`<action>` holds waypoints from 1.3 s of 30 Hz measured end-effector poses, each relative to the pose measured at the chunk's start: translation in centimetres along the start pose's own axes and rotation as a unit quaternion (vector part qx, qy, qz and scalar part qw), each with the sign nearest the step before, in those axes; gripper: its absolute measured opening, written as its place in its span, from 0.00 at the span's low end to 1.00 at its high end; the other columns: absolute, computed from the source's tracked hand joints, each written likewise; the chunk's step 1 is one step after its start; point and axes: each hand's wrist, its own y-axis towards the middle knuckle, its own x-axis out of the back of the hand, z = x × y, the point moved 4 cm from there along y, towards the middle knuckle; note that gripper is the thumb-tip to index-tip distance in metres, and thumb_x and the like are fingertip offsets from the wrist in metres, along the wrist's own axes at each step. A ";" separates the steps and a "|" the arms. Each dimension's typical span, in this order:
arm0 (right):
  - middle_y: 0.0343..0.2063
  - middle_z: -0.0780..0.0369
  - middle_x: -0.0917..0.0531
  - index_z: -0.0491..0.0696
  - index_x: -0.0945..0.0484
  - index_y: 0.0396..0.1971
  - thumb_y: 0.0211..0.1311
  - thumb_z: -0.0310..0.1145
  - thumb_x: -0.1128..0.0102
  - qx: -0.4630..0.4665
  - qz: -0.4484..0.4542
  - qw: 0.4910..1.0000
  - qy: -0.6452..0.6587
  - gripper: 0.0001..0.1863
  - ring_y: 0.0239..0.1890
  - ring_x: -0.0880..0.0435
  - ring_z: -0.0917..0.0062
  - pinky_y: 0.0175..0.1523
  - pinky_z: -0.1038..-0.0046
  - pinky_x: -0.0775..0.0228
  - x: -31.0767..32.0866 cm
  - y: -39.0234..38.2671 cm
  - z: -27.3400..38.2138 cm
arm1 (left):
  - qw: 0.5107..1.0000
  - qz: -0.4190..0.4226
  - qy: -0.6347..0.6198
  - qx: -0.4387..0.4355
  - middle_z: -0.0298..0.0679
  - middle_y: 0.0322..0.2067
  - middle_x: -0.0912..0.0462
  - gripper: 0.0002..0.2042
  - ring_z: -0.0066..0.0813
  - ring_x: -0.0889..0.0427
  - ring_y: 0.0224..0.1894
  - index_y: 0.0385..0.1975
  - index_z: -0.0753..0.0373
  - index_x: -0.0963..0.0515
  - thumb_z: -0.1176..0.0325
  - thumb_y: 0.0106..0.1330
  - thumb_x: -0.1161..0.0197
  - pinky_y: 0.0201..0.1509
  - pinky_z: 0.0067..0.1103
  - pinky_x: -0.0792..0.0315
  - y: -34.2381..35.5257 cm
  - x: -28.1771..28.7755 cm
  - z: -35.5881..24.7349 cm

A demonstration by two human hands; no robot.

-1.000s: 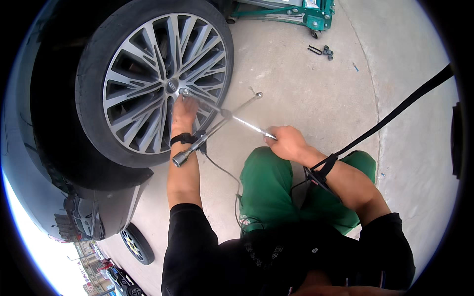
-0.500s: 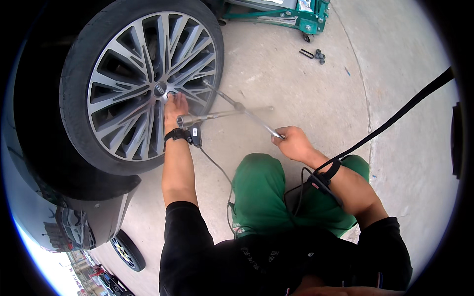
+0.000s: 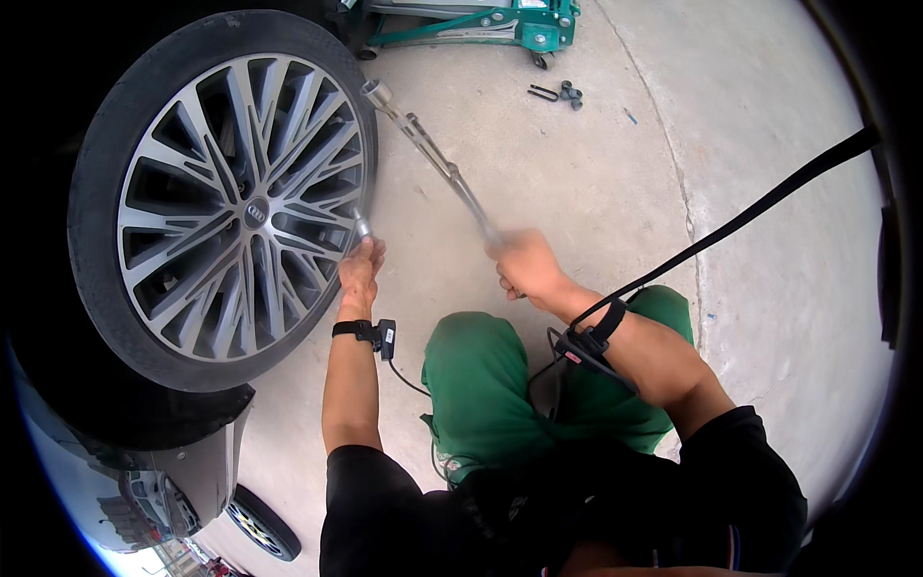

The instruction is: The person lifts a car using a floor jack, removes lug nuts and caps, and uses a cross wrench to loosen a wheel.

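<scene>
Beside the round silver-spoked wheel (image 3: 256, 213), the left hand (image 3: 360, 274) pinches a silver metal bolt (image 3: 362, 227), the right hand (image 3: 531, 265) grips a chrome cross-shaped wrench (image 3: 452, 171), best held clear!

Wheel (image 3: 256, 213): bars the way left of the left fingers (image 3: 369, 251).
Cross wrench (image 3: 452, 172): slants across the gap between wheel and right fingers (image 3: 509, 280).
Floor (image 3: 596, 197): open from cross wrench to black strap (image 3: 745, 216).
Green-clad left knee (image 3: 476, 351): obstacle below the right fingers.
</scene>
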 end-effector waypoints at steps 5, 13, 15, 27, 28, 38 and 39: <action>0.15 0.63 0.27 0.34 0.24 0.33 0.65 0.35 0.48 -0.001 -0.058 0.995 0.077 0.15 0.13 0.28 0.77 0.17 0.73 0.31 0.7 0.2 1.6 | 0.986 0.070 0.151 0.029 0.41 0.37 0.14 0.15 0.27 0.16 0.38 0.45 0.71 0.21 0.64 0.69 0.39 0.42 0.20 0.24 0.8 -5.2 3.8; 0.16 0.64 0.28 0.37 0.24 0.35 0.67 0.37 0.48 0.053 -0.104 0.992 0.050 0.15 0.14 0.28 0.79 0.18 0.72 0.32 3.7 -0.1 4.0 | 0.933 0.194 0.303 -0.021 0.39 0.31 0.15 0.14 0.24 0.20 0.30 0.39 0.71 0.18 0.63 0.67 0.38 0.35 0.20 0.26 5.0 -18.1 4.5; 0.15 0.63 0.26 0.36 0.23 0.37 0.66 0.37 0.48 0.074 -0.116 0.990 0.008 0.16 0.14 0.27 0.78 0.18 0.72 0.31 4.4 -0.4 4.1 | 0.924 0.204 0.319 -0.053 0.39 0.29 0.16 0.14 0.24 0.21 0.29 0.37 0.72 0.17 0.64 0.67 0.38 0.34 0.20 0.27 6.6 -22.1 3.8; 0.26 0.43 0.20 0.37 0.24 0.31 0.59 0.31 0.49 0.159 -0.185 0.969 -0.035 0.11 0.33 0.20 0.46 0.40 0.54 0.28 5.6 -0.7 4.8 | 0.827 0.204 0.508 -0.128 0.40 0.29 0.16 0.11 0.29 0.17 0.29 0.29 0.68 0.19 0.64 0.63 0.35 0.30 0.24 0.23 9.0 -33.8 4.7; 0.26 0.42 0.20 0.37 0.24 0.32 0.59 0.31 0.49 0.157 -0.186 0.969 -0.041 0.11 0.33 0.20 0.46 0.40 0.54 0.28 5.8 -0.5 4.7 | 0.884 0.206 0.406 -0.102 0.40 0.30 0.16 0.12 0.28 0.16 0.30 0.30 0.68 0.20 0.63 0.64 0.35 0.30 0.24 0.23 8.6 -33.6 5.1; 0.22 0.44 0.22 0.37 0.23 0.29 0.57 0.29 0.47 0.166 -0.184 0.966 -0.072 0.10 0.28 0.21 0.50 0.36 0.57 0.30 4.7 1.0 4.2 | 0.947 0.204 0.246 -0.019 0.40 0.32 0.19 0.12 0.26 0.20 0.31 0.37 0.69 0.23 0.65 0.68 0.46 0.32 0.24 0.26 12.9 -29.2 7.8; 0.23 0.44 0.21 0.37 0.23 0.29 0.56 0.29 0.47 0.164 -0.188 0.966 -0.071 0.09 0.29 0.21 0.48 0.36 0.56 0.30 5.0 1.5 3.8 | 0.955 0.210 0.209 -0.002 0.41 0.34 0.20 0.12 0.28 0.21 0.34 0.39 0.69 0.24 0.65 0.68 0.46 0.35 0.25 0.26 12.1 -29.1 7.6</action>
